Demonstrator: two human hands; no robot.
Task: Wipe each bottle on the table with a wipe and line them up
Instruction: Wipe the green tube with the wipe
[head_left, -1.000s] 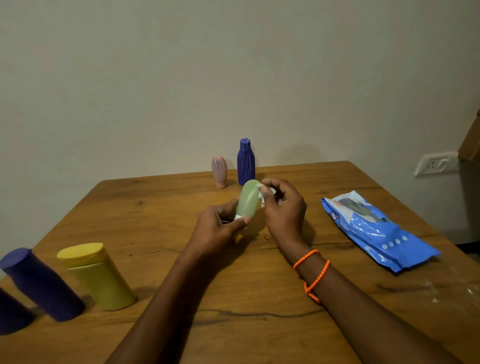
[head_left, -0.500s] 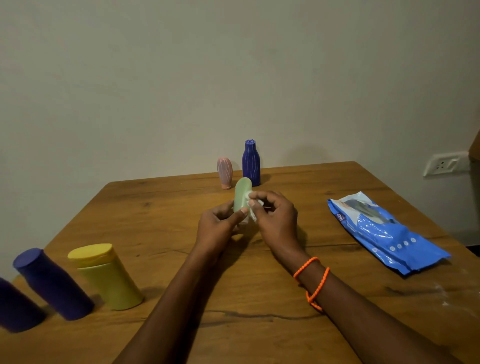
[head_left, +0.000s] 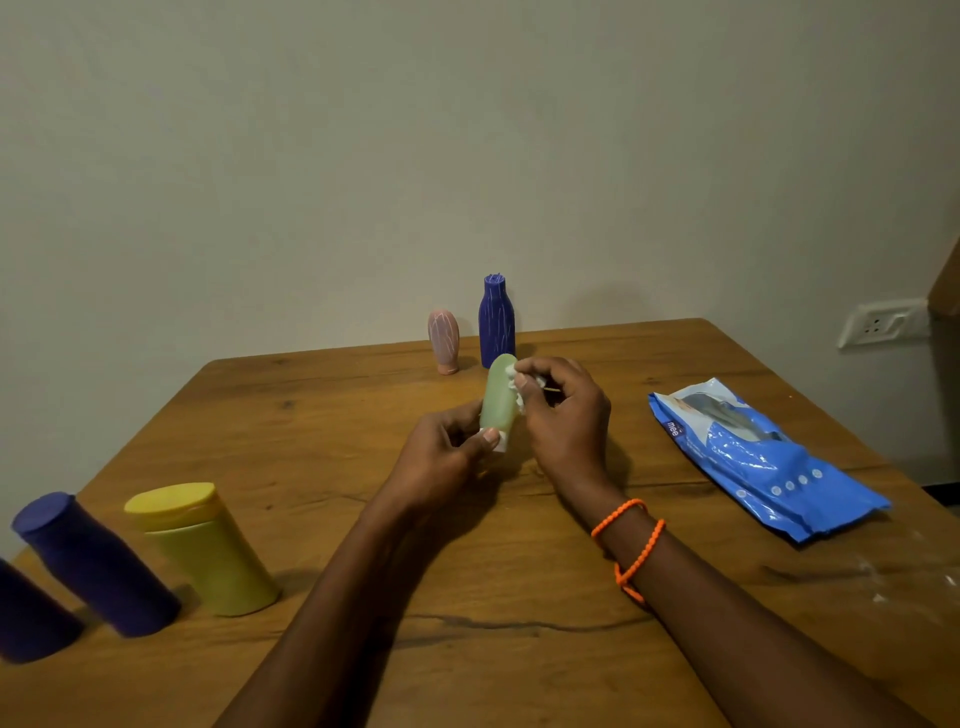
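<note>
The left hand (head_left: 441, 457) gripped the lower end of the green bottle (head_left: 497, 397) near its white cap, with the thumb across it, and the right hand (head_left: 566, 415) pinched a small white wipe (head_left: 516, 387) against the upper side of this bottle. The bottle was held above the middle of the wooden table (head_left: 322, 415), tilted a little, with the cap end down.

On the right side of the table lay the blue wipes pack (head_left: 763, 457). At the left stood the yellow bottle (head_left: 202, 545), then a purple bottle (head_left: 93, 564) beside it. At the far edge stood the dark blue bottle (head_left: 496, 322), and just beside it the pink bottle (head_left: 444, 340). An orange band (head_left: 631, 545) was around the right wrist.
</note>
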